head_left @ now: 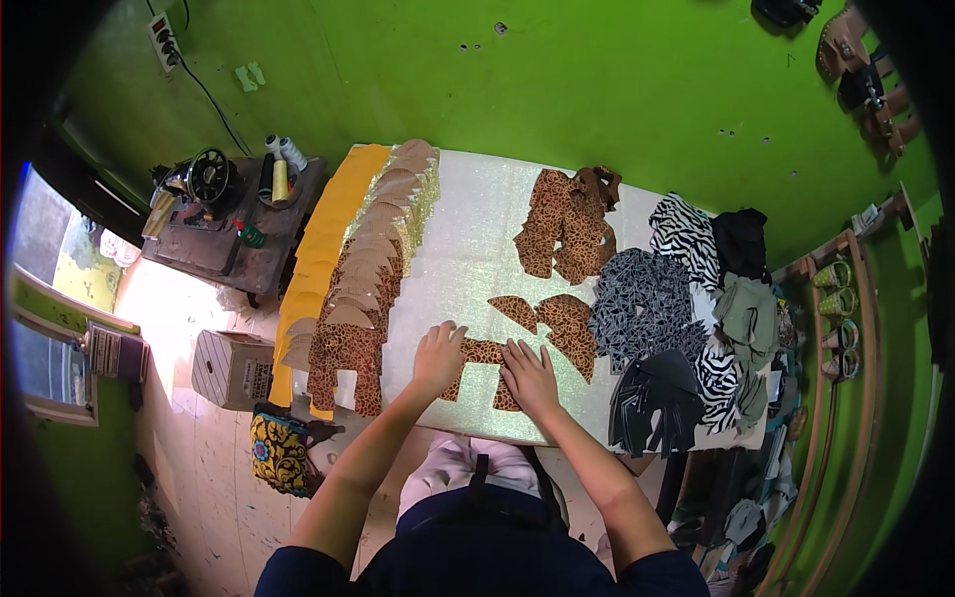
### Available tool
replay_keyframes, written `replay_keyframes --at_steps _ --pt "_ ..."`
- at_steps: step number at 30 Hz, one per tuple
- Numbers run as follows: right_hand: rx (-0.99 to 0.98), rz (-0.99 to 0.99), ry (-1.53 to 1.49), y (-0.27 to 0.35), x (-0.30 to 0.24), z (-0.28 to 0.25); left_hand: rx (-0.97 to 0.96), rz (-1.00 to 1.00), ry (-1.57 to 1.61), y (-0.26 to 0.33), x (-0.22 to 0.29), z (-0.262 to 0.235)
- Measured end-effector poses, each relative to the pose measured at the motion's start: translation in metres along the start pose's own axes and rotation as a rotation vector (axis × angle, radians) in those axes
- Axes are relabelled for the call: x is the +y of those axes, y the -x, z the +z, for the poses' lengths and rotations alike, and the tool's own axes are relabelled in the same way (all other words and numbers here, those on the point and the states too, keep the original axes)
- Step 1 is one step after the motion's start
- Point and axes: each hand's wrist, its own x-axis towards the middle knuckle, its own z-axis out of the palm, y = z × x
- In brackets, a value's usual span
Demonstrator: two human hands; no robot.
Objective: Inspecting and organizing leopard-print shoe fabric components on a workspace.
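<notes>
Head view: a leopard-print cut piece (483, 351) is laid on the near part of the pale surface (468, 239), touched at its left by the left hand (440, 358) and at its right by the right hand (528, 377), both open, fingers extended. Overlapping pieces (360, 284) are rowed to the left; dark cutouts (652, 390) are piled to the right.

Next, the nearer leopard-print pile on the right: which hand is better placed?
Right, I'd judge: the right hand lies just beside that leopard-print pile, while the left hand rests farther away.
</notes>
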Motion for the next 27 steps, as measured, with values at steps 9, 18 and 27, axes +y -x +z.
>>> replay_keyframes --at_steps 9,18,27 --pt "-0.103 0.260 -0.173 -0.038 -0.010 -0.010 -0.143 0.052 -0.031 0.000 -0.001 0.012" --pt "-0.184 0.421 -0.733 -0.048 -0.058 0.002 -0.078 -0.174 0.549 0.043 -0.054 -0.029" --pt "0.023 0.395 -0.941 -0.073 -0.201 0.059 0.078 -0.356 0.503 0.119 -0.167 -0.092"
